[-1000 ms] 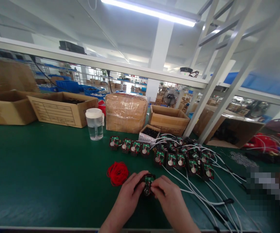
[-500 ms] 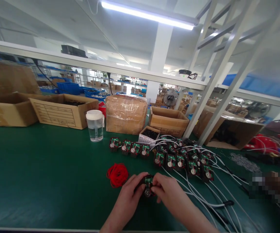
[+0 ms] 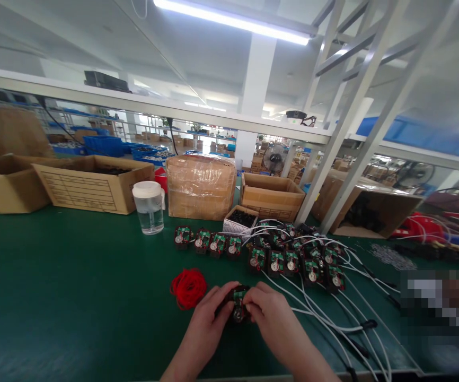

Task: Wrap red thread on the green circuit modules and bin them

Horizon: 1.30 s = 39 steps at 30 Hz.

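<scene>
Both my hands meet low in the middle of the green table. My left hand and my right hand are closed on one small black module with a green circuit board and a round metal disc. A bundle of red thread lies just left of my left hand. Beyond my hands lie several like modules in rows, with white cables trailing to the right.
A clear jug with a white lid stands at the back left. Cardboard boxes, a wrapped box and a small white box of black parts line the far edge. A white metal frame rises at right. Another person's blurred shape is at right.
The view shifted slightly, so everything sits a little lower and further left. My hands kept hold of the module with small finger movements. The blurred person at right moved.
</scene>
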Available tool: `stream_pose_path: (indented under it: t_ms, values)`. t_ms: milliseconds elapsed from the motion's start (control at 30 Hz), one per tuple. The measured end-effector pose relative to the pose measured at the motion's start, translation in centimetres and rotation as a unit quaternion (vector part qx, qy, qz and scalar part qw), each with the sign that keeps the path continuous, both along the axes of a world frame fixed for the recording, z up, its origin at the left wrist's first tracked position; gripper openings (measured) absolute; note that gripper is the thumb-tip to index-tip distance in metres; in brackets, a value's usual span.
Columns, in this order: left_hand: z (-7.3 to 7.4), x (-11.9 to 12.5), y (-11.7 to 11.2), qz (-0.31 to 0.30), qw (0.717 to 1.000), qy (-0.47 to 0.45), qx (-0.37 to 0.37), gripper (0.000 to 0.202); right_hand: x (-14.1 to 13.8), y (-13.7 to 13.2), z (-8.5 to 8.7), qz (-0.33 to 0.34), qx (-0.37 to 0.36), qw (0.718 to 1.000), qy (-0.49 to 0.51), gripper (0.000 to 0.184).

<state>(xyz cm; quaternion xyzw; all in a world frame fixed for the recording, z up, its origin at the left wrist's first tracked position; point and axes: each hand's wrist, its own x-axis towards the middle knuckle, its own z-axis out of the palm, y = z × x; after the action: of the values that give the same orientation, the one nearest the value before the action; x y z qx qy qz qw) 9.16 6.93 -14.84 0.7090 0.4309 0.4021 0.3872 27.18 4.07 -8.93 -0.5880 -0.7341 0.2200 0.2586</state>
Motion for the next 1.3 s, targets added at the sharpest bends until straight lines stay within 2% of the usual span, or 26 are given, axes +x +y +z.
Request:
stream_pose_path:
  t_ms: [100, 200, 300, 433, 600, 767, 900, 1000, 1133, 1300]
  values:
    - [0.1, 0.0, 0.0, 0.001, 1.000, 0.000, 0.002, 0.037, 0.4, 0.7, 1.0, 0.025, -0.015, 0.999, -0.037, 0.026]
    - [0.1, 0.0, -0.1, 0.005, 1.000, -0.004, 0.008, 0.036, 0.6, 0.9, 0.7, 0.018, -0.009, 0.999, -0.029, 0.023]
    - [0.0, 0.1, -0.1, 0.015, 1.000, -0.005, 0.019, 0.036, 0.9, 0.6, -0.6, 0.002, 0.014, 1.000, 0.016, 0.019]
    - [0.0, 0.1, -0.1, 0.034, 0.999, 0.004, 0.021, 0.036, 1.7, 0.3, -3.0, -0.059, 0.062, 0.994, 0.064, 0.015]
    - [0.3, 0.0, -0.2, 0.039, 0.999, 0.028, 0.010, 0.037, 3.2, 0.3, -5.5, -0.115, 0.085, 0.984, -0.109, 0.032]
    - [-0.2, 0.1, 0.2, 0.086, 0.995, 0.045, -0.019, 0.039, 4.7, 0.0, -5.9, -0.121, 0.076, 0.963, -0.228, 0.014]
    - [-0.8, 1.0, 1.6, 0.153, 0.985, 0.066, -0.031, 0.041, 6.4, -0.6, -6.2, -0.156, 0.089, 0.944, -0.275, 0.012]
    - [-0.2, 2.0, 3.0, 0.181, 0.979, 0.089, -0.041, 0.043, 7.8, -1.0, -6.9, -0.170, 0.086, 0.941, -0.280, 0.011]
    - [1.5, 3.6, 4.6, 0.199, 0.972, 0.105, -0.068, 0.044, 8.9, -1.3, -8.3, -0.184, 0.087, 0.937, -0.284, 0.012]
    - [2.6, 5.2, 5.8, 0.209, 0.971, 0.101, -0.049, 0.041, 9.3, -1.3, -9.7, -0.196, 0.114, 0.934, -0.276, 0.011]
